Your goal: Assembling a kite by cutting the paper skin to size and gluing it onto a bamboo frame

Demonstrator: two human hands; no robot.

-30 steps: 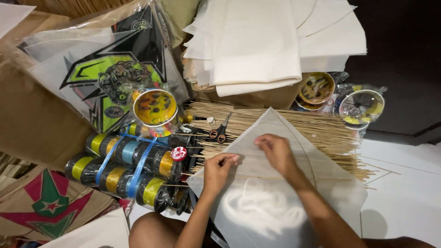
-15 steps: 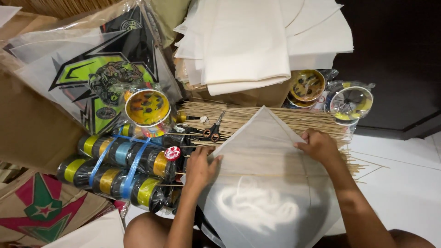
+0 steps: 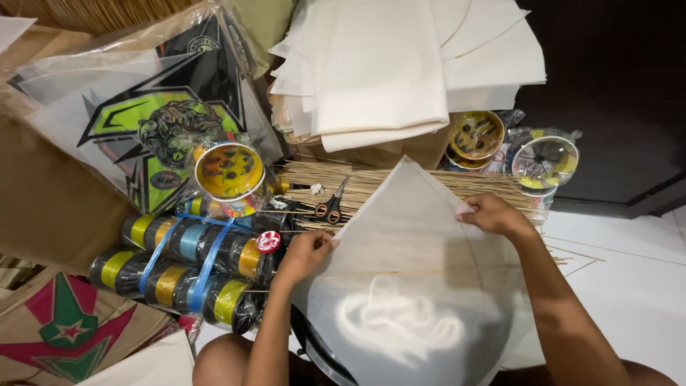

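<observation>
kite sheet: translucent white kite paper (image 3: 414,250), pointed tip up, lying over the lap and overlapping the stick bundle; thin stick runs across its middle
left hand: left hand (image 3: 306,254) on the sheet's left edge, fingers curled and pinching the paper rim
right hand: right hand (image 3: 491,213) at the sheet's right edge, fingers closed on the paper, forearm angled down to lower right
sticks: bamboo stick bundle (image 3: 371,187) lying flat behind the sheet
scissors: small black-and-orange scissors (image 3: 331,204) on the sticks, just beside the left hand
spools: bundled black spools (image 3: 186,268), yellow and blue bands, tied with blue strap, left of the left hand
round sticker: red round sticker (image 3: 268,241) on a spool end
printed kite pack: green-black printed kite (image 3: 168,129) in clear plastic, upper left
paper stack: white sheets (image 3: 400,64) piled at top centre
reels: round yellow-faced reels (image 3: 477,134) upper right
</observation>
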